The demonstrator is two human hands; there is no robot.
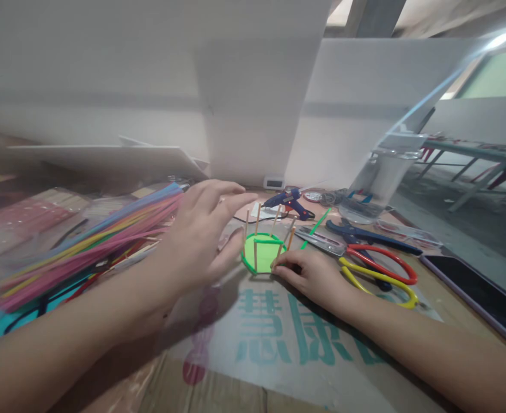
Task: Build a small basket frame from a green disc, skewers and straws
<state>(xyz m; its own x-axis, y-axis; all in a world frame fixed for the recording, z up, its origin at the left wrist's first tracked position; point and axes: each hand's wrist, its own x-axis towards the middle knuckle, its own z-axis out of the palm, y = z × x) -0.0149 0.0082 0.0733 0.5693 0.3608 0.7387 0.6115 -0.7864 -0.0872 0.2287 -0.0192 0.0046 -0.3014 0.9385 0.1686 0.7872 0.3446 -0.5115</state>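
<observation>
And here's the green base [267, 257], flat on the plastic sheet [218, 344] and sitting right between the two hands. The right hand [313, 275] is the nearer one: its thumb and fingertips are pinched at the base's near right edge, with the palm low. Whether the foot of a stick is caught in that pinch as well, I can't tell. From those fingertips the base spreads away to the left and forward.

Over to the left hand [201, 229], and that one's released: fingers spread and raised, thumb hanging just beside the base's left rim, grasping nothing that shows. From this palm, the base lies to the right.

Now the long axis: the thin sticks [258, 219] stand up from the base, some leaning a little, so they run across the flat of it, tips up beyond the right fingertips. A green strip [267, 241] crosses sideways between sticks, forward of the right hand's pinch.

Beyond both hands there's a glue gun [290, 201]; just past the right hand's knuckles, scissors [385, 261]; and out left of the left hand, a bundle of colourful strips [106, 235].
</observation>
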